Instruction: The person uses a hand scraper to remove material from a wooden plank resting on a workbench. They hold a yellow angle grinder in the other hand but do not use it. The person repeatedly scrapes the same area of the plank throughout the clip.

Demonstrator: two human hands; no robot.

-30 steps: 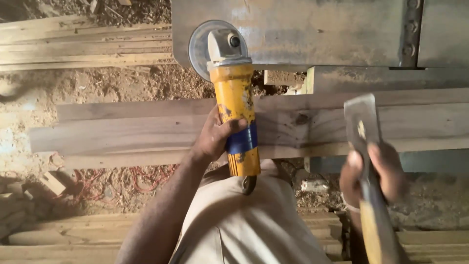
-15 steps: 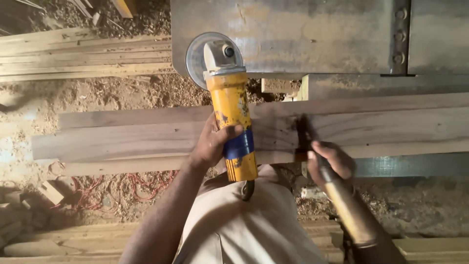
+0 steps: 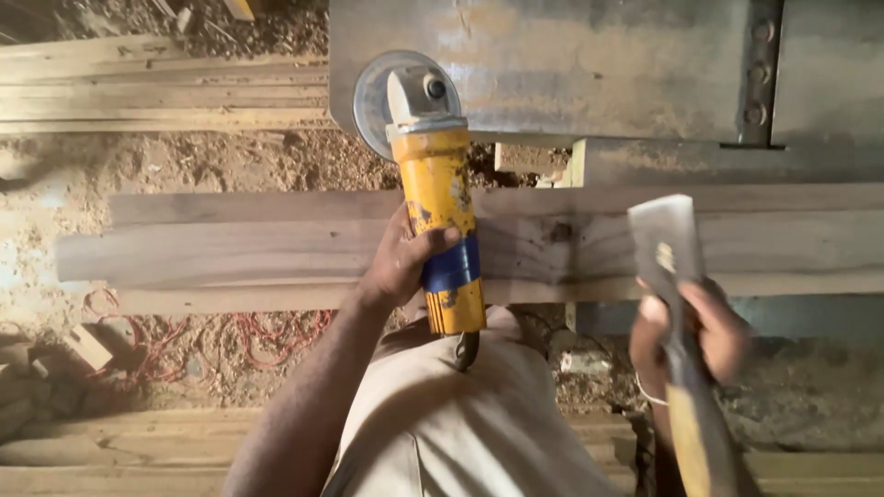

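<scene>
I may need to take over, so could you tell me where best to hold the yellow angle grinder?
Grip the yellow angle grinder round its narrow barrel at the blue band, coming from the near end, as the left hand does; the disc and guard sit at the far end.

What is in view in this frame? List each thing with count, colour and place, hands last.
angle grinder: one, yellow body with a blue band and grey head, held over the planks at centre.
hatchet: one, grey blade, yellowish wooden handle, raised at right above the planks.
planks: several, pale brown, lying side by side across the middle.
metal plate: one, grey and worn, top centre to right.
stacked boards: several, light wood, top left.
red cord: one tangle, red, on the sawdust-covered ground at lower left.
lower boards: several, light wood, along the bottom edge.
left hand: wrapped around the grinder's body.
right hand: gripping the hatchet just below the blade.
</scene>
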